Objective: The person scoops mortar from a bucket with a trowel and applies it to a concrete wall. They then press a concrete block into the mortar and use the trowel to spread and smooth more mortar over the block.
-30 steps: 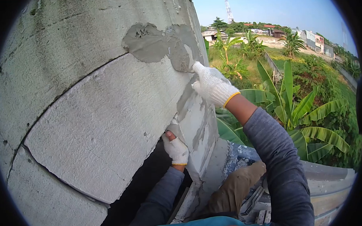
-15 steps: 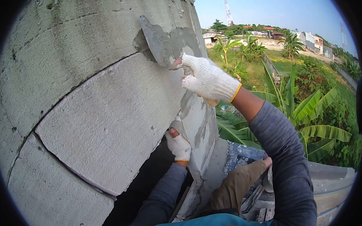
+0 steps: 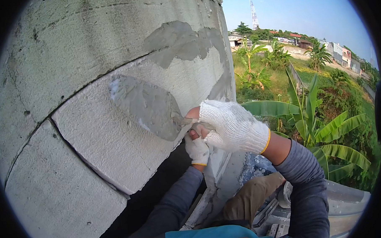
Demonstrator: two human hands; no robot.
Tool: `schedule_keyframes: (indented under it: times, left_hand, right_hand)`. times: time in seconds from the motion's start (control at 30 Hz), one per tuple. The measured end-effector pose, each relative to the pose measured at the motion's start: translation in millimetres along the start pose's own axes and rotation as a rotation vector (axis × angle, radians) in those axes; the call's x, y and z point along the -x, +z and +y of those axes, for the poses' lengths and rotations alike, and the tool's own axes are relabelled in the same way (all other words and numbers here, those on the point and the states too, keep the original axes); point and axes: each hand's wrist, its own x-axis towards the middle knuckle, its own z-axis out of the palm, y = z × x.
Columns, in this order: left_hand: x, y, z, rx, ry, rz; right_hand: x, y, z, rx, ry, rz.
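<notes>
My right hand (image 3: 232, 126), in a white knit glove with bare fingertips, is closed around the handle of a trowel (image 3: 150, 108). The trowel's grey, mortar-smeared blade points left across the face of a pale wall block (image 3: 111, 134). Below and partly behind it, my gloved left hand (image 3: 197, 150) grips the block's lower right edge beside a dark opening; the thumb shows, the other fingers are mostly hidden. Above the blade, a patch of wet grey mortar (image 3: 171, 40) covers part of the joint between this block and the upper wall (image 3: 87, 47).
An open crack runs between the pale block and a lower-left block (image 3: 62, 186). A bent leg in brown trousers (image 3: 252, 194) is below, beside metal roofing (image 3: 348, 203). Banana plants (image 3: 320, 123) and buildings lie beyond the wall at right.
The trowel has come down and away from the mortar patch, its blade now turned left and low over the block. The patch now shows uncovered. The camera view has shifted slightly.
</notes>
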Motion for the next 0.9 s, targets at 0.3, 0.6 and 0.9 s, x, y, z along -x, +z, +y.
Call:
schedule_keyframes:
  times: [0.3,0.6,0.9]
  left_hand:
    - [24,35,50,-0.726,0.138,0.048]
    - [19,28,43,-0.7,0.214,0.042]
    - [19,29,44,-0.732,0.212,0.079]
  right_hand:
    - [-34,-42,54,-0.398,0.488,0.1]
    - [-18,-19,28,-0.059,0.045,0.057]
    - [-49,-17,72,0.45,-0.055,0.228]
